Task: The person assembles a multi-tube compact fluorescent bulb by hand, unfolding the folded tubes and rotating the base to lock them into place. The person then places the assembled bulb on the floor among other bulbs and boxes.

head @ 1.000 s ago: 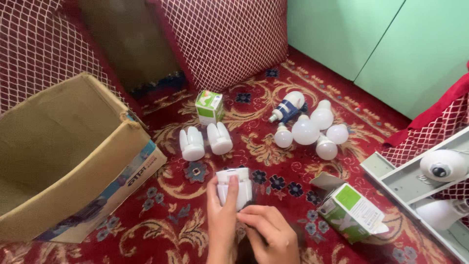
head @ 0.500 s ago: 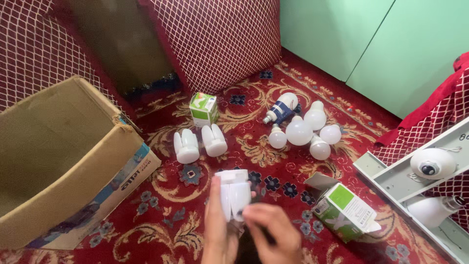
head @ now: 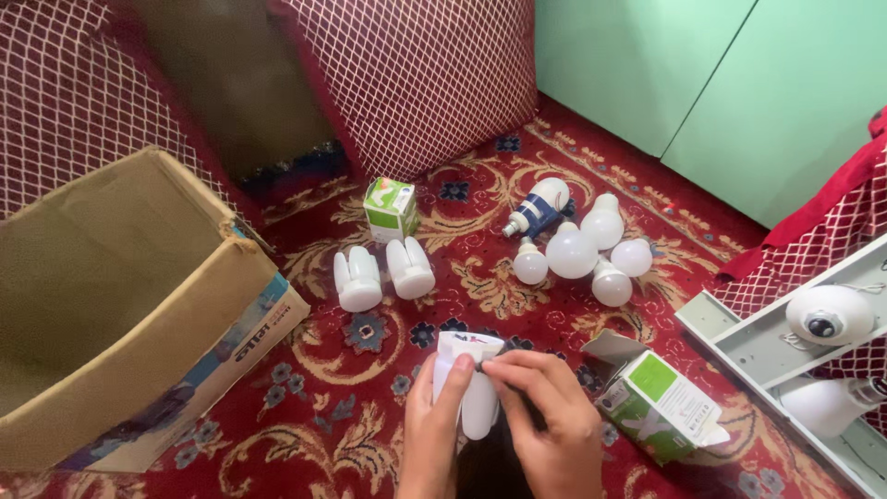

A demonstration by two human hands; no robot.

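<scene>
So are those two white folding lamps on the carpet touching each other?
Apart. The head view shows a thin strip of red carpet between the left folding lamp and the right folding lamp, though they lie close side by side.

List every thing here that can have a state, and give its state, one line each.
cardboard box: open, looks empty inside.
green-and-white carton: lying on its side, end flap open.
small green-and-white carton: upright, closed.
folding white lamps: two, panels folded, lying on the carpet.
white bulbs: unboxed, clustered on the carpet, unlit.
white folding lamp: held off the carpet.
left hand: gripping that lamp.
right hand: fingers pinching its top.
</scene>
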